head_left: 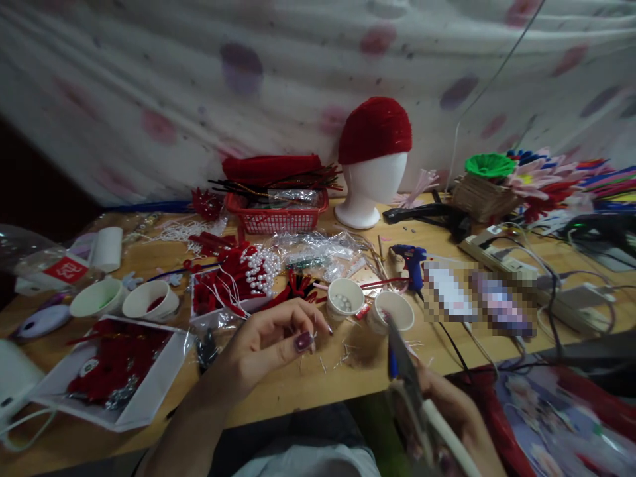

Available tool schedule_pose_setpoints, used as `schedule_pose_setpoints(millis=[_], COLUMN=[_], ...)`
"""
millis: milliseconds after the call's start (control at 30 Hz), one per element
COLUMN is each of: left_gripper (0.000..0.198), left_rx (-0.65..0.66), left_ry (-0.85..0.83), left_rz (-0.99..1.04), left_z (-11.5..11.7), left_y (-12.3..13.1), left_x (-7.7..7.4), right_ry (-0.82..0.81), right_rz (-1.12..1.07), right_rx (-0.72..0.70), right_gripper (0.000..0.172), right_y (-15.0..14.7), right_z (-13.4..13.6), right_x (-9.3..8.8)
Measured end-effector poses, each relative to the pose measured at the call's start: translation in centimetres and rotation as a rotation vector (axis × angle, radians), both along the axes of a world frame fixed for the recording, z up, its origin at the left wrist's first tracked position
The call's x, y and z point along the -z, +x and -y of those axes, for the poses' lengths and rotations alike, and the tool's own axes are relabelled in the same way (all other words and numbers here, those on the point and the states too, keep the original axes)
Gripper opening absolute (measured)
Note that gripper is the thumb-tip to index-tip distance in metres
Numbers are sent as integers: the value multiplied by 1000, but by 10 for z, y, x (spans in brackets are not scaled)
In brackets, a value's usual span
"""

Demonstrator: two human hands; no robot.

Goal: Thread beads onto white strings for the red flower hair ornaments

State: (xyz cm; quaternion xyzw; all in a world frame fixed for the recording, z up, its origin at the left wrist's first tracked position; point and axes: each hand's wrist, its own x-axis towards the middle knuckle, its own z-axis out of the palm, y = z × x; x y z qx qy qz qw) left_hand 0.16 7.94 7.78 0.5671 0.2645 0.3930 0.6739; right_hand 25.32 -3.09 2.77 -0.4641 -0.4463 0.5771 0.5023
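Observation:
My left hand point(278, 338) is raised over the front of the table, thumb and forefinger closed in a pinch. A tiny whitish bit point(314, 335) shows at the thumb tip, too small to name. In my right hand point(447, 404) is a pair of scissors point(410, 371), slightly blurred, its dark blades pointing up and away from me. Beyond the hands stand two paper cups: one cup point(346, 319) holds pale beads, and the other cup point(405, 311) is partly covered by the scissor tips. Short white offcuts point(342, 354) lie scattered on the wood between my hands.
A white foam head point(370, 185) with a red covering stands at the back beside a red basket point(278, 218). The blue glue gun point(412, 262) lies right of centre. On the left are a white tray point(149, 397) and pearl strands point(261, 268); a power strip point(517, 265) with cables lies right.

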Motion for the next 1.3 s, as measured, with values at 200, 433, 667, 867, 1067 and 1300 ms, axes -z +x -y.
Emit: schedule_pose_setpoints(millis=[200, 433, 667, 867, 1067, 1300], left_gripper=[24, 23, 27, 27, 27, 26], left_rx=[-49, -52, -57, -67, -63, 5], left_ry=[-34, -38, -44, -93, -110, -74], left_rz=[-25, -68, -80, -70, -70, -42], left_z=[-2, 0, 0, 4, 4, 6], left_y=[-4, -8, -11, -6, -6, -8], left_x=[5, 4, 6, 0, -1, 6], right_ry=[-74, -276, -262, -248, -284, -79], right_rz=[790, 1503, 1609, 1585, 1533, 1393], right_rx=[449, 426, 397, 419, 451, 378], right_gripper=[32, 29, 19, 20, 24, 15], right_y=[55, 71, 77, 76, 77, 74], right_z=[-7, -38, -64, -57, -37, -66], right_x=[-10, 6, 19, 15, 8, 23])
